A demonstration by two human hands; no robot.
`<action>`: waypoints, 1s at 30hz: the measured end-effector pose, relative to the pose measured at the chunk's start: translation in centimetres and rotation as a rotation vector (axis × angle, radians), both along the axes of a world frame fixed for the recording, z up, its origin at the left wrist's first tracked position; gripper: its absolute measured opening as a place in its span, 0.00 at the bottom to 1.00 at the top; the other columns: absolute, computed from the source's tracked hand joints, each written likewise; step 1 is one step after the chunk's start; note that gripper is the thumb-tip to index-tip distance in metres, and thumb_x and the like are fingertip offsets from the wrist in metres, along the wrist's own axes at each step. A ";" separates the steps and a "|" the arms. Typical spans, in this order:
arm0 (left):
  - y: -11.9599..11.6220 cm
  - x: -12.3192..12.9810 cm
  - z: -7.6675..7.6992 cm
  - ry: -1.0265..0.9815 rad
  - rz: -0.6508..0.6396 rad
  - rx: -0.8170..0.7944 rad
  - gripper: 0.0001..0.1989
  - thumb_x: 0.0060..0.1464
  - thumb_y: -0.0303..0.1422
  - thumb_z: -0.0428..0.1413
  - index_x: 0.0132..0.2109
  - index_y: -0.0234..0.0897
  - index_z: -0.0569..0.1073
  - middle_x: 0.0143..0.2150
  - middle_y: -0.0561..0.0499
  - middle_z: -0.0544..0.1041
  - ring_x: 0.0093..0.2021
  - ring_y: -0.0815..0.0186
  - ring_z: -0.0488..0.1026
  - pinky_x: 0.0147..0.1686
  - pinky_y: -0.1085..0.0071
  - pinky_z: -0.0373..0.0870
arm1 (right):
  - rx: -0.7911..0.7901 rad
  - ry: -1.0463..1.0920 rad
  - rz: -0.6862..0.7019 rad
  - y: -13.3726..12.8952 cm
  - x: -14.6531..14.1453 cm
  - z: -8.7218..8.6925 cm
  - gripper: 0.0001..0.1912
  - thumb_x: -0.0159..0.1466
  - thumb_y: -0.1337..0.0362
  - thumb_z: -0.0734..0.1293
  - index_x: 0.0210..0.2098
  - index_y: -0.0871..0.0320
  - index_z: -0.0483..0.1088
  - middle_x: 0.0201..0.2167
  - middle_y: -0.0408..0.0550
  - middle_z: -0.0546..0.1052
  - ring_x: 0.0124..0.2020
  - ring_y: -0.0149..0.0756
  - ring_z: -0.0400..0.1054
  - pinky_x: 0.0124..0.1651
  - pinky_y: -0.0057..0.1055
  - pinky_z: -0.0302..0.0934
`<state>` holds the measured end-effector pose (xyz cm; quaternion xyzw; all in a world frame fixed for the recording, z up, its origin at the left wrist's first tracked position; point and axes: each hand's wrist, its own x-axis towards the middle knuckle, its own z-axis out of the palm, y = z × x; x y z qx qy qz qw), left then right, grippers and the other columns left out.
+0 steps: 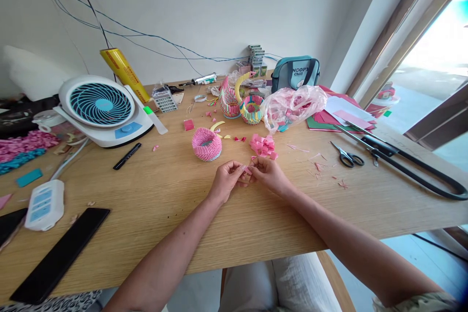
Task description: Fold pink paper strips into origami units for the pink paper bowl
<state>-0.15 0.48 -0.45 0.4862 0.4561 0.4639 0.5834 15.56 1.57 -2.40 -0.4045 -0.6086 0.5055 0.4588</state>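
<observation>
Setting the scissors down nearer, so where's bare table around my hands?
Bare table lies in front of the left hand, bordered by the black slab, and between the pen and pink paper bowl. Crowded: beyond the right hand, around the pink strips and plastic bag.

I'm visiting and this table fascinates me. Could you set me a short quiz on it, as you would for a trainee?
1. What do the left hand and right hand hold between them?
2. True or false: the scissors lie to the person's right of the pile of folded pink paper.
3. Does the pink folded-paper bowl stand left or right of that pile?

Key: 1. A small piece of pink paper. 2. True. 3. Left.
</observation>
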 end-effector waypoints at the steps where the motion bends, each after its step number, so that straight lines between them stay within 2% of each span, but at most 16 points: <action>1: 0.0 0.1 -0.1 0.013 0.011 0.016 0.15 0.45 0.42 0.63 0.31 0.33 0.73 0.26 0.53 0.70 0.26 0.71 0.67 0.22 0.74 0.74 | -0.004 0.011 0.005 0.0 -0.1 -0.1 0.14 0.60 0.54 0.68 0.29 0.57 0.65 0.23 0.41 0.72 0.23 0.30 0.70 0.26 0.26 0.62; 5: 0.1 0.3 -0.6 0.069 0.056 0.122 0.14 0.48 0.41 0.61 0.30 0.35 0.71 0.22 0.56 0.67 0.23 0.71 0.66 0.19 0.74 0.73 | -0.038 0.080 0.029 0.2 -0.3 -0.6 0.17 0.57 0.50 0.70 0.31 0.57 0.66 0.25 0.42 0.74 0.25 0.32 0.72 0.29 0.29 0.66; 10: 0.3 0.3 -1.1 0.070 0.042 0.167 0.12 0.50 0.40 0.61 0.33 0.35 0.72 0.27 0.53 0.72 0.27 0.69 0.71 0.22 0.74 0.74 | -0.044 0.139 0.020 0.4 -0.4 -1.0 0.17 0.57 0.50 0.71 0.31 0.57 0.66 0.25 0.42 0.75 0.25 0.32 0.72 0.30 0.30 0.67; 16: 0.3 0.4 -1.0 0.105 0.065 0.239 0.11 0.50 0.40 0.60 0.32 0.35 0.72 0.27 0.53 0.74 0.25 0.69 0.72 0.24 0.74 0.75 | -0.094 0.201 0.027 0.4 -0.5 -1.0 0.19 0.55 0.49 0.72 0.30 0.57 0.66 0.25 0.44 0.76 0.26 0.33 0.73 0.33 0.33 0.69; 22: 0.2 0.4 -1.1 0.076 0.036 0.257 0.11 0.51 0.39 0.60 0.35 0.35 0.75 0.30 0.51 0.77 0.29 0.68 0.75 0.33 0.70 0.78 | -0.106 0.273 -0.007 0.3 -0.5 -0.5 0.20 0.53 0.50 0.74 0.30 0.57 0.66 0.24 0.41 0.75 0.24 0.30 0.71 0.32 0.31 0.69; 26: 0.1 0.6 -0.9 0.020 0.044 0.220 0.11 0.50 0.38 0.62 0.37 0.35 0.75 0.31 0.52 0.77 0.30 0.68 0.75 0.31 0.71 0.78 | -0.100 0.298 -0.017 0.2 -0.5 -0.2 0.20 0.51 0.51 0.75 0.30 0.58 0.66 0.25 0.41 0.75 0.25 0.29 0.71 0.31 0.29 0.68; 30: -0.3 0.8 -0.2 -0.055 0.051 0.136 0.12 0.47 0.37 0.63 0.35 0.34 0.75 0.31 0.52 0.76 0.29 0.69 0.74 0.29 0.72 0.77 | -0.104 0.316 0.009 0.1 -0.5 -0.3 0.20 0.52 0.51 0.74 0.31 0.57 0.66 0.26 0.41 0.75 0.26 0.30 0.71 0.33 0.31 0.69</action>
